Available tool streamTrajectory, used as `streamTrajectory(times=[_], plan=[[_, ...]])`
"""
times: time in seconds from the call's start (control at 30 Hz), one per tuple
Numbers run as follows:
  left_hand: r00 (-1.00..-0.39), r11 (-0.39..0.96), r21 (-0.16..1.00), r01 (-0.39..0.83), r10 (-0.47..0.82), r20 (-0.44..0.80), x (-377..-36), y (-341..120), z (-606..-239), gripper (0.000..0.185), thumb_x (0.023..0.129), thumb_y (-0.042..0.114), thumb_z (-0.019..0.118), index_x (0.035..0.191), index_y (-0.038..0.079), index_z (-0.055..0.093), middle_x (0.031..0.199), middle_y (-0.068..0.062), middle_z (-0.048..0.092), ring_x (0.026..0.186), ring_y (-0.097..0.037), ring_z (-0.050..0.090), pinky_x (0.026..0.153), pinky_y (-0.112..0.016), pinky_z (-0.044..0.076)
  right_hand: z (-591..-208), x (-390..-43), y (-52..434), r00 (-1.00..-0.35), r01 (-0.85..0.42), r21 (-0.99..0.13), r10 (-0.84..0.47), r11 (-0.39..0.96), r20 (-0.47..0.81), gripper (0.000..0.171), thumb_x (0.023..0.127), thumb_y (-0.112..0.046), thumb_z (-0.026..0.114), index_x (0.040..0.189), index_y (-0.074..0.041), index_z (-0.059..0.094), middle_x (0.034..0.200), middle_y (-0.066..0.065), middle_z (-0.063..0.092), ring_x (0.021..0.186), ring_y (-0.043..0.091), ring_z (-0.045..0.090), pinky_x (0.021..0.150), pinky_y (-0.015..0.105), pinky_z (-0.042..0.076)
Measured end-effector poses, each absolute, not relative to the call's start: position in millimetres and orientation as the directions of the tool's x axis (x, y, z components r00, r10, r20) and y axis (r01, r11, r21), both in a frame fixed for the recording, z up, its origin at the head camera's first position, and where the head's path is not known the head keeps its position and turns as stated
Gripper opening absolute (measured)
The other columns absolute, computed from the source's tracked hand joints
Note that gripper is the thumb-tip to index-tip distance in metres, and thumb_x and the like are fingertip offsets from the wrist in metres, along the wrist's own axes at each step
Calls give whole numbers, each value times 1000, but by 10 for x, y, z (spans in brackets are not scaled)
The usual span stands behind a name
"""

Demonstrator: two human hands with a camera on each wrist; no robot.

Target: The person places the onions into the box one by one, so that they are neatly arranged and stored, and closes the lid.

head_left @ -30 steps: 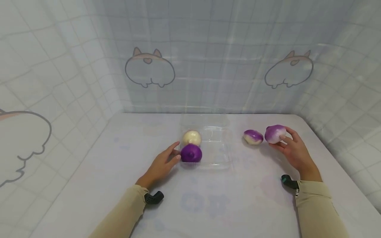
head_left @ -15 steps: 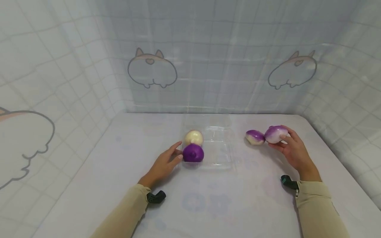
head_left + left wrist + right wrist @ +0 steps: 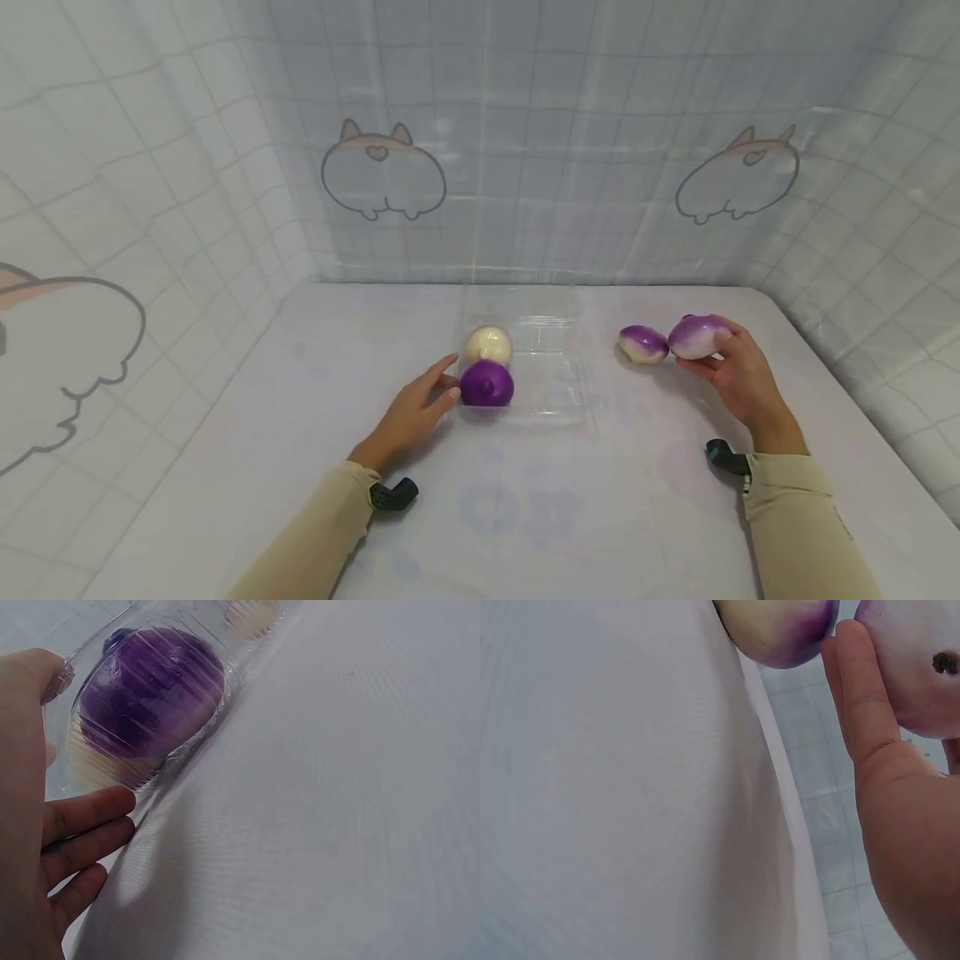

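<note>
Rightward, right hand (image 3: 738, 379) gripping turnip (image 3: 699, 337), second turnip (image 3: 642, 344) touching.

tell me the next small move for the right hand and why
Probably carry the turnip that the right hand grips over to the clear plastic tray. The tray's right half looks free, a purple onion and a white onion fill its left side, and the left hand touches the tray's edge, apparently steadying it.
</note>
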State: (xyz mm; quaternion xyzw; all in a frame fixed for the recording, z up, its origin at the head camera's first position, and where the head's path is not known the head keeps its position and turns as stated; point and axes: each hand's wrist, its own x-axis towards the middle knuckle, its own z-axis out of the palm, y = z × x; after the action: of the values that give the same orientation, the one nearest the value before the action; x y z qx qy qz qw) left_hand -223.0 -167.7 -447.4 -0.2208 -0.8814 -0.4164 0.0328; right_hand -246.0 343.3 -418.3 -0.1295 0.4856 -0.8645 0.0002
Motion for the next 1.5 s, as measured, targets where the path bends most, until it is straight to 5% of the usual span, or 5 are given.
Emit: streamTrajectory(times=[0.4,0.77,1.5], plan=[[-897,559,713,424,367,246,-2230,-1679,-4453,59,104,39,53,157,23,34,123,-3,66,127,-26,55,111,-52,35,-4125,-2474,3316,-956,-164,-827,-119,-537,267,23,108,-6,40,131,-4,37,129,11,56,105,28,67,85,44,56],[-888,552,706,443,377,263,-2222,-1713,-4475,59,104,34,55,157,19,34,122,-4,67,126,-28,56,110,-55,35,-4048,-2459,3189,-978,-145,-856,-60,-495,200,29,106,-9,47,130,-9,31,136,10,32,106,25,63,86,41,56],[-893,552,714,431,374,250,-2229,-1680,-4472,60,104,37,54,157,20,34,123,-5,67,127,-28,55,110,-55,35,-3961,-2446,2939,-963,-226,-858,-25,-460,268,30,105,-6,48,135,-5,41,133,12,41,108,22,62,91,37,52]])
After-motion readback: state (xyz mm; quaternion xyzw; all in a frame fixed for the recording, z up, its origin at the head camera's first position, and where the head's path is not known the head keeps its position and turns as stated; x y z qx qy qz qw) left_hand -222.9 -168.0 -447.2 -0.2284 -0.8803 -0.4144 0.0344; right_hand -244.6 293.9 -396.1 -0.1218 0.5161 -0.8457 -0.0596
